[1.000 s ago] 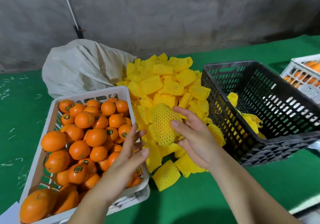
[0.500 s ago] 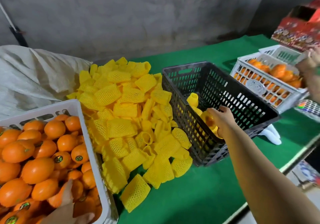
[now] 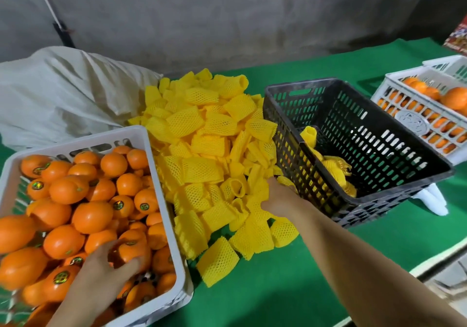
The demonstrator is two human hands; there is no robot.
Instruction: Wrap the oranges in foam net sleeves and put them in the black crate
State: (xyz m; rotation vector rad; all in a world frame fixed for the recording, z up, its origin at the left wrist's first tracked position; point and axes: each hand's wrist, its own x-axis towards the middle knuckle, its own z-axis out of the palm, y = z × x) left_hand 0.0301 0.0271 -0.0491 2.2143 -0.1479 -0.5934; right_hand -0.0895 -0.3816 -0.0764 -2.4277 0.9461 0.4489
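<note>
A white crate (image 3: pixel 164 200) at the left is heaped with bare oranges. My left hand (image 3: pixel 101 273) is inside it, fingers curled round one orange (image 3: pixel 132 249) near the crate's front right. A big pile of yellow foam net sleeves (image 3: pixel 207 150) lies in the middle of the green table. My right hand (image 3: pixel 278 198) is down on the pile's right edge, beside the black crate (image 3: pixel 379 175); its fingers are buried among the sleeves, so its grip is hidden. Wrapped oranges (image 3: pixel 333 170) lie in the black crate's near left corner.
A pale sack (image 3: pixel 63 94) slumps behind the white crate. Another white crate (image 3: pixel 404 86) with oranges stands at the far right, a red carton (image 3: pixel 457 38) behind it. The table's front edge (image 3: pixel 429 258) runs at the lower right. A grey wall backs the table.
My right hand left the black crate, where it set the wrapped orange, and came back to the sleeve pile. My left hand reached into the white crate and took hold of an orange.
</note>
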